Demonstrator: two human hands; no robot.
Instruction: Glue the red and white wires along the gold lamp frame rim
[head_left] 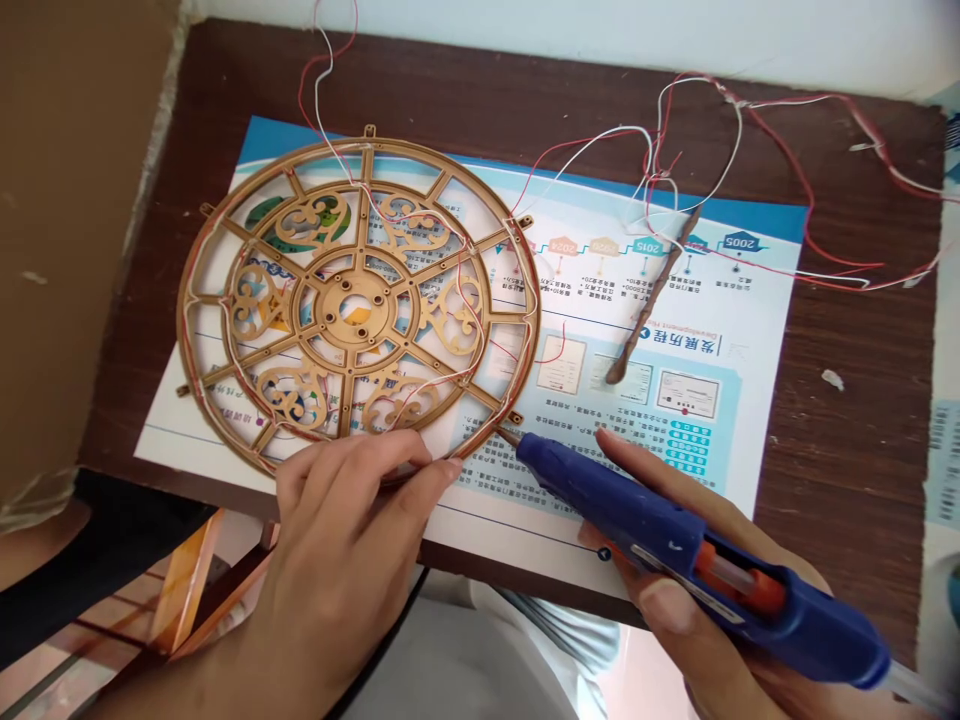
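Observation:
A round gold frame (334, 310) with spokes and scrollwork lies flat on a printed sheet. Thin red and white wires (630, 129) run along its rings and trail off beyond it. My left hand (352, 540) is closed on the frame's near rim, fingers bent over it and thumb along the edge. In my right hand (697, 645) is a blue hot glue gun (615, 490), its nozzle tip at the rim's lower right, close to a small tab. Whether the tip touches the rim, I cannot tell. The trigger is hidden.
The printed sheet (720, 300) lies on a dark brown tabletop (862, 330). A thin brown stick (649, 300) rests on the sheet, with tangled wires across its upper end. A brown cardboard surface (75, 200) rises at left, and a white wall (600, 35) stands behind.

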